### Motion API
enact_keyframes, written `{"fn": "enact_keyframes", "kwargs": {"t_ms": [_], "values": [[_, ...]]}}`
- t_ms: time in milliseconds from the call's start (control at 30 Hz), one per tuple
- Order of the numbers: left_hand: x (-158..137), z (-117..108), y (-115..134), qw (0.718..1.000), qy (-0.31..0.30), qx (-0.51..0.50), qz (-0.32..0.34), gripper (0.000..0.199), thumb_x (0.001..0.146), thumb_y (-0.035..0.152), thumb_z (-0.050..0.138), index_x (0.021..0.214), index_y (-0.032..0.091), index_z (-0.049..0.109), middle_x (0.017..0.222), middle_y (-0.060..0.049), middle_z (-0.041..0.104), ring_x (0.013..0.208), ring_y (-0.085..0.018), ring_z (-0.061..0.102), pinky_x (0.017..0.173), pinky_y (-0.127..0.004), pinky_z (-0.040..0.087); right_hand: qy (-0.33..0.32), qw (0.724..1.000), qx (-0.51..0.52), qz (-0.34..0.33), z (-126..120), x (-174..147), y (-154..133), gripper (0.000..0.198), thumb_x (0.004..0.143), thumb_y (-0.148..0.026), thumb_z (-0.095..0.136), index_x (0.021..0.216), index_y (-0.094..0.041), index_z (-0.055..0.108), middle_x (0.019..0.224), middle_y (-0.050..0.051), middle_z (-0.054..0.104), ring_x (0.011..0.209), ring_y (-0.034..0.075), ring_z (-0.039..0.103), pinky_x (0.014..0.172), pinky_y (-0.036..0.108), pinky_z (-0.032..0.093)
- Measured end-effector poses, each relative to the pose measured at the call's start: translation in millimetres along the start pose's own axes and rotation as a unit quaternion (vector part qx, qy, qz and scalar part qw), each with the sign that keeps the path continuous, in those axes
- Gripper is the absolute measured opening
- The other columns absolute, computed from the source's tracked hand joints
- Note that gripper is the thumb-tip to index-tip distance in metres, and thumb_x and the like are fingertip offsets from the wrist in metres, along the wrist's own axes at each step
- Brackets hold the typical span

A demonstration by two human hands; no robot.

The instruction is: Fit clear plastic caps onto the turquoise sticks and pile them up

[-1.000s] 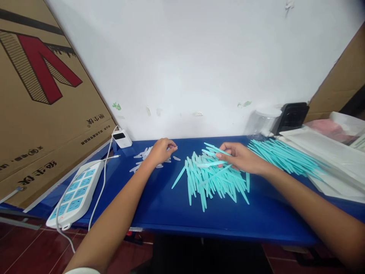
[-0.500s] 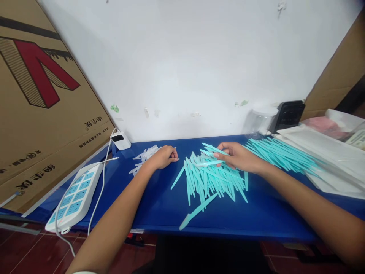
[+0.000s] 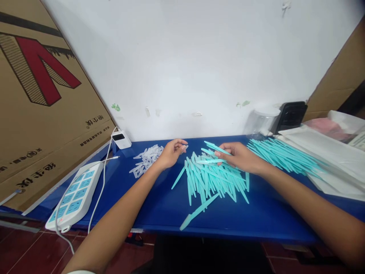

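Observation:
Between the fingertips of my left hand [image 3: 172, 153] is a small translucent blade cap [image 3: 186, 147]. A heap of similar pale caps [image 3: 149, 156] lies just to that hand's left. My right hand [image 3: 236, 156] is closed on a teal eyebrow razor [image 3: 213, 146], whose tip points up and left. Whether it grips more than one is hard to tell. Under and in front of the right hand spreads a loose pile of teal eyebrow razors [image 3: 211, 180]. One razor [image 3: 196, 213] sticks out toward the table's front edge.
More teal razors [image 3: 282, 154] lie bundled at the right, beside white packaging bags [image 3: 336, 160]. A clear jar [image 3: 262, 120] and a black object [image 3: 292, 116] stand near the wall. On the left are a power strip [image 3: 76, 198], a white device [image 3: 122, 140] and a cardboard box [image 3: 42, 114].
My left hand has moved right and slightly up, away from the caps, and a cap now shows clearly in its fingers. The right hand has stayed nearly in place.

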State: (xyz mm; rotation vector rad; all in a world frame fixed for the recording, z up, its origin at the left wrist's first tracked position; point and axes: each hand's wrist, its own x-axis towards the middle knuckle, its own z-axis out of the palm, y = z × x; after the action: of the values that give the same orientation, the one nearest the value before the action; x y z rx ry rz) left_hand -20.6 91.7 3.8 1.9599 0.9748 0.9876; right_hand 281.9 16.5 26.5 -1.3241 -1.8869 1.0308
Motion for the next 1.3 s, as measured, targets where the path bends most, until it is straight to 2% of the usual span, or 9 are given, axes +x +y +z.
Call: {"fn": "enact_keyframes", "kwargs": {"t_ms": [100,267,467,600,867,1000,1167,1300], "values": [[-3,9,8,0.995,-0.021,-0.097,-0.019,0.042,0.097,0.043,0.069,0.128,0.016,0.068,0.094,-0.006,0.07,0.078,-0.015,0.065,0.07,-0.027,0.05,-0.009,1.0,0.012,-0.002,1,1,-1,0.049,0.091,-0.069,0.068,0.094,-0.02,0.067,0.084,0.006,0.08,0.047,0.01,0.041,0.045,0.026,0.029],[-7,20,15,0.981,-0.013,-0.182,-0.062,0.043,0.086,0.043,0.081,0.115,0.012,0.072,0.097,-0.011,0.074,0.079,-0.018,0.071,0.067,-0.028,0.054,-0.016,1.0,0.017,-0.001,2,0,-1,0.056,0.089,-0.075,0.066,0.098,-0.02,0.069,0.082,0.007,0.078,0.045,0.009,0.04,0.044,0.026,0.027],[-10,24,24,0.981,0.0,-0.179,-0.071,0.048,0.088,0.04,0.078,0.13,0.017,0.074,0.097,-0.01,0.077,0.083,-0.017,0.071,0.074,-0.03,0.056,-0.012,1.0,0.018,-0.014,2,-2,-4,0.058,0.084,-0.078,0.069,0.095,-0.021,0.072,0.071,0.006,0.072,0.047,0.013,0.046,0.043,0.027,0.028],[-9,24,22,0.98,0.012,-0.184,-0.077,0.049,0.084,0.044,0.084,0.121,0.013,0.077,0.099,-0.012,0.079,0.084,-0.018,0.072,0.075,-0.03,0.055,-0.012,1.0,0.016,-0.011,2,-2,-5,0.058,0.086,-0.078,0.067,0.096,-0.021,0.071,0.07,0.005,0.072,0.045,0.011,0.041,0.043,0.027,0.028],[-7,24,14,0.975,0.039,-0.201,-0.089,0.047,0.078,0.05,0.09,0.102,0.011,0.079,0.098,-0.015,0.082,0.084,-0.021,0.076,0.083,-0.035,0.057,-0.013,1.0,0.015,-0.013,1,-4,-8,0.055,0.089,-0.076,0.065,0.095,-0.021,0.069,0.076,0.005,0.075,0.047,0.011,0.043,0.045,0.026,0.029],[-7,24,13,0.978,0.037,-0.182,-0.09,0.048,0.08,0.054,0.087,0.101,0.012,0.079,0.097,-0.015,0.083,0.081,-0.021,0.077,0.079,-0.033,0.056,-0.019,1.0,0.018,-0.009,1,-3,-7,0.054,0.09,-0.074,0.066,0.097,-0.02,0.069,0.08,0.006,0.077,0.047,0.01,0.041,0.045,0.026,0.028],[-7,26,14,0.985,0.036,-0.142,-0.091,0.048,0.084,0.06,0.081,0.095,0.013,0.08,0.091,-0.014,0.083,0.081,-0.022,0.077,0.07,-0.031,0.054,-0.018,1.0,0.006,-0.021,1,-4,-8,0.055,0.09,-0.075,0.064,0.095,-0.021,0.069,0.073,0.003,0.072,0.047,0.01,0.042,0.045,0.026,0.03],[-8,30,15,0.985,0.045,-0.141,-0.094,0.046,0.084,0.059,0.081,0.092,0.014,0.079,0.089,-0.013,0.082,0.079,-0.022,0.076,0.067,-0.03,0.052,-0.021,0.999,0.017,-0.038,2,-4,-8,0.052,0.089,-0.074,0.066,0.089,-0.021,0.068,0.062,-0.001,0.059,0.054,0.014,0.055,0.049,0.027,0.036]]}}
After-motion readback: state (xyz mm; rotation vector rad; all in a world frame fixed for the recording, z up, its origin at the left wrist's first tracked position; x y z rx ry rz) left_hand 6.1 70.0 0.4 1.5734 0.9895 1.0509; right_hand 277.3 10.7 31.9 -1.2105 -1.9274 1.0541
